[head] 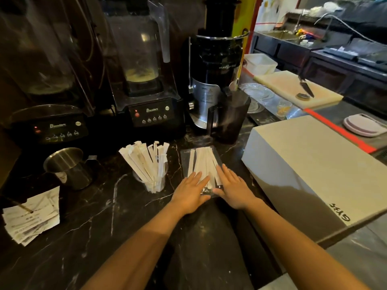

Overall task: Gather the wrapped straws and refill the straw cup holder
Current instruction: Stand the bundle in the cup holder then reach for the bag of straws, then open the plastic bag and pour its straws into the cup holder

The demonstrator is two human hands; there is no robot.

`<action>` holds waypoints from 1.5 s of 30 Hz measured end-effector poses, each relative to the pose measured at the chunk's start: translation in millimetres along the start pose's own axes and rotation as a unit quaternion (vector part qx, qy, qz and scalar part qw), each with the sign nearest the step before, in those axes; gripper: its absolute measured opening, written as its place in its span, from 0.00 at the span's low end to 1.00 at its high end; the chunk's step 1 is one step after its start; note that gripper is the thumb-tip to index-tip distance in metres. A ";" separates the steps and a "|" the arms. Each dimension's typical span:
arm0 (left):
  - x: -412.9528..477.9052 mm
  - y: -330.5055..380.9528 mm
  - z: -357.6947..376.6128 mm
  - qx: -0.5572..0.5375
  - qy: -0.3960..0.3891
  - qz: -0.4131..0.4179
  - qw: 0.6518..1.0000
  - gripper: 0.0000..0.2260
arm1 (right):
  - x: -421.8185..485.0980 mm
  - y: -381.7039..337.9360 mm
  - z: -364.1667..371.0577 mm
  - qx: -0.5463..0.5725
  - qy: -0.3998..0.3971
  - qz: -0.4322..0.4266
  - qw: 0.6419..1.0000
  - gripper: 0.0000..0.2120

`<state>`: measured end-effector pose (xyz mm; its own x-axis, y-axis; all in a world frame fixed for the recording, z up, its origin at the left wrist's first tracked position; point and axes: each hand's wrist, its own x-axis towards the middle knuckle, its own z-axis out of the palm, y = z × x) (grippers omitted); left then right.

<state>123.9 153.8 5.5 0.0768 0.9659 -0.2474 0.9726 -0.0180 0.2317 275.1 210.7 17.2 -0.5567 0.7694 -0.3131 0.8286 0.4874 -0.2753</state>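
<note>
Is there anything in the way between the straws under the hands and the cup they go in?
Nothing visible. The loose wrapped straws lie under both hands; the straw cup stands just left of them, with only bare counter between.

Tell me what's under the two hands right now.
Both hands, left and right, lie flat on a clear bag of wrapped straws on the counter. The bag's near end is hidden beneath them.

Straw cup holder (151,181) stands left of loose wrapped straws (202,162), blenders (146,80) behind
</note>
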 end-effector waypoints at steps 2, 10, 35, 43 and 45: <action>1.3 -1.0 6.1 0.004 -0.007 0.004 1.000 0.28 | 2.8 0.2 7.9 -0.013 -0.008 -0.015 1.000 0.35; 6.8 -5.2 13.7 0.028 0.003 0.017 0.999 0.25 | 9.3 -3.4 22.6 -0.042 -0.031 -0.050 0.997 0.28; -1.6 2.2 -25.5 0.113 0.070 0.072 0.989 0.12 | -0.7 -21.6 -1.0 -0.114 0.040 -0.092 0.988 0.11; -3.5 0.3 -84.3 0.089 0.116 0.088 0.985 0.10 | -6.6 -32.7 -46.0 0.034 0.011 -0.099 0.994 0.06; -6.2 0.1 -101.4 0.073 0.119 0.085 0.987 0.10 | -9.3 -37.4 -58.0 0.095 0.012 -0.094 0.991 0.08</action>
<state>101.3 174.0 102.5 0.2040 0.9788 0.0157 0.9727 -0.2045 0.1094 252.7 209.2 83.2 -0.6962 0.6837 -0.2188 0.6835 0.5383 -0.4929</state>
